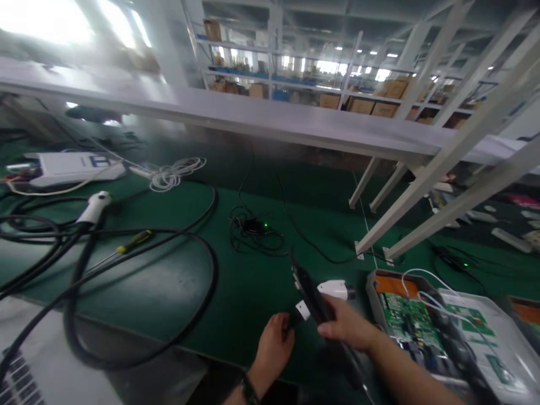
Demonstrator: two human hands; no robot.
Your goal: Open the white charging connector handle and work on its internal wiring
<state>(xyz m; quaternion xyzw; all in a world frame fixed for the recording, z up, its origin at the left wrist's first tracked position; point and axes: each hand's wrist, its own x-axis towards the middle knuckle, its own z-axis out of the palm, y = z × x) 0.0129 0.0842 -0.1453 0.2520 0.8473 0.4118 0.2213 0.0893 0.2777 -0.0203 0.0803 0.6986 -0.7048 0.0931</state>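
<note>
My right hand (348, 323) is wrapped round a long black electric screwdriver (316, 298), held at a slant with its thin bit toward the lower right. My left hand (276, 340) is closed, thumb and fingers pinching a small dark piece (297, 318); a white end (302, 309) shows beside it, close to the screwdriver. Whether the two are one part is hard to make out. Just behind my right hand lies a white plug-like connector housing (335, 289), partly hidden by it.
Right of my hands sits an open grey case (373, 292) with green circuit boards. A thick black cable (213, 270) loops across the green bench on the left, near a white charging connector (95, 208) and a yellow-handled screwdriver (135, 241). White shelf legs (417, 197) stand at the right.
</note>
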